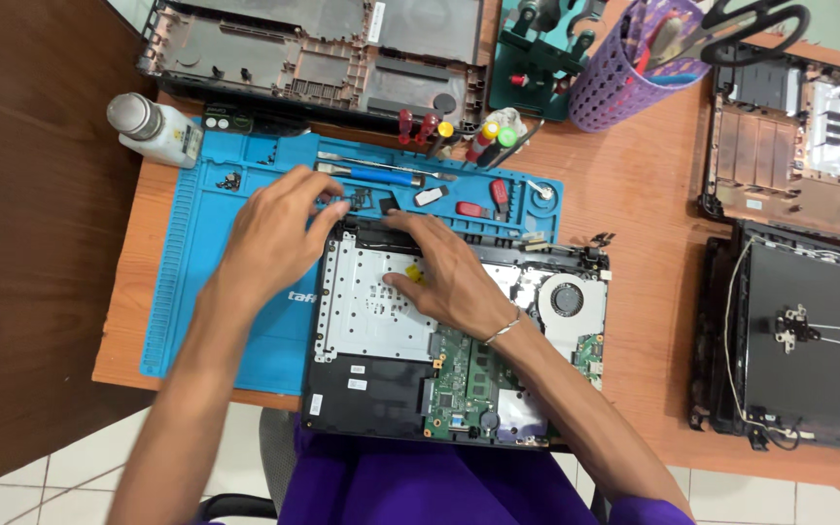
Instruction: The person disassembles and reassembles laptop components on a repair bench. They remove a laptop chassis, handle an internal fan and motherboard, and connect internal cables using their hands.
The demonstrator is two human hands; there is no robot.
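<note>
Opened laptop (pixel 381 321) under right hand (pixel 449 277); left hand (pixel 274 238) fingers at top-left corner.

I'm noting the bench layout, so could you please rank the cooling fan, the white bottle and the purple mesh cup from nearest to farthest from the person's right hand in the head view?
From the right hand:
1. Cooling fan, just to its right inside the opened laptop.
2. Purple mesh cup, at the back right of the desk.
3. White bottle, far off at the back left corner.

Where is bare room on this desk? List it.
Bare wood lies between the opened laptop and the dark lid panel, below the purple cup. The blue mat's left part is bare. Its top edge, by the left hand, is crowded.
</note>
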